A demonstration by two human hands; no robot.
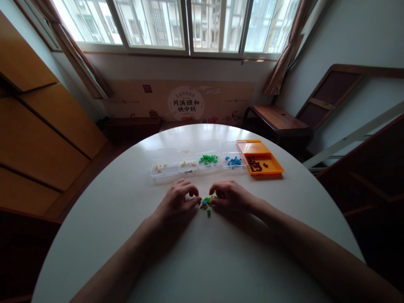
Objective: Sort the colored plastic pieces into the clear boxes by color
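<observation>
Both hands sit at the little pile of mixed colored beads (206,202) mid-table: left hand (178,200) and right hand (230,195) curled, fingertips on the pile, can't tell if either actually pinches one. Best to pick one bead at a time, keeping the pile tight.

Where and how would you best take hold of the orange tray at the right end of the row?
Grip the orange tray by its raised rim at the near right corner, coming from the right with the right hand. That side faces open table, while its left edge lies close against the clear box of blue pieces. Keep it level, since dark pieces lie loose inside.
</observation>
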